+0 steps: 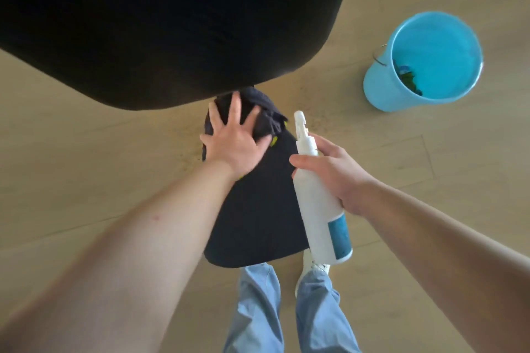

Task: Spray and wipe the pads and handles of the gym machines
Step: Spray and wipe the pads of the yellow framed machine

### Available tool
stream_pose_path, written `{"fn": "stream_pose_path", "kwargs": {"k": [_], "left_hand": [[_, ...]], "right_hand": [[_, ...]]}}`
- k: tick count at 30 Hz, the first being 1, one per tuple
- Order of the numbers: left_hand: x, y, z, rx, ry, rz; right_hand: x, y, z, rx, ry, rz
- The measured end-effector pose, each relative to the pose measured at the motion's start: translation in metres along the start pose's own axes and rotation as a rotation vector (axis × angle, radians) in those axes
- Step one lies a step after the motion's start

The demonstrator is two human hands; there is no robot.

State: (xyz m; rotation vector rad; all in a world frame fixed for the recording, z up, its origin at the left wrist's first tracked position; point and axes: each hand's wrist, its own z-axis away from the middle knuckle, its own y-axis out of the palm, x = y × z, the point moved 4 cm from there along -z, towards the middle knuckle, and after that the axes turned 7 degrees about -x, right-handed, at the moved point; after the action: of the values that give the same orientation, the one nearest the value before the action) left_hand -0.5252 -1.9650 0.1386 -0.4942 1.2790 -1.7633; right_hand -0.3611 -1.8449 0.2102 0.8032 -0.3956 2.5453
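A black seat pad (258, 215) of a gym machine lies below me, narrowing toward its far end. Above it a large black back pad (160, 20) fills the top left of the view. My left hand (235, 140) presses a dark cloth (265, 112) onto the far end of the seat pad with fingers spread and straight. My right hand (335, 172) grips a white spray bottle (318, 192) with a blue label, held just right of the seat, its nozzle pointing away from me.
A light blue bucket (384, 89) stands on the wooden floor (86, 152) at the right, with some green and blue items inside. My legs in light blue trousers and a white shoe (311, 269) are right behind the seat pad.
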Motion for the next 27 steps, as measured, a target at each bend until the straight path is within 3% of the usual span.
{"fn": "stream_pose_path", "kwargs": {"k": [3, 5, 11, 15, 19, 24, 27], "left_hand": [[0.013, -0.005, -0.013, -0.059, -0.246, 0.223], [0.014, -0.001, -0.002, -0.123, -0.318, 0.226], [0.027, 0.012, 0.068, -0.115, -0.333, 0.104], [0.017, 0.025, 0.118, -0.162, -0.220, -0.084], [-0.012, 0.045, 0.170, -0.063, -0.006, -0.118], [-0.047, 0.031, 0.210, 0.175, 0.058, -0.076], [-0.062, 0.010, 0.215, 0.318, 0.032, 0.070]], "right_hand": [[-0.003, -0.001, 0.006, 0.005, 0.007, 0.016], [-0.003, 0.000, 0.013, 0.012, 0.005, 0.023], [-0.010, 0.000, 0.036, 0.027, 0.020, 0.048], [-0.017, -0.003, 0.053, 0.028, 0.037, 0.039], [-0.018, -0.004, 0.076, 0.018, 0.034, 0.084], [-0.018, -0.018, 0.122, -0.044, 0.030, 0.089], [-0.016, -0.029, 0.150, -0.110, 0.030, 0.126]]}}
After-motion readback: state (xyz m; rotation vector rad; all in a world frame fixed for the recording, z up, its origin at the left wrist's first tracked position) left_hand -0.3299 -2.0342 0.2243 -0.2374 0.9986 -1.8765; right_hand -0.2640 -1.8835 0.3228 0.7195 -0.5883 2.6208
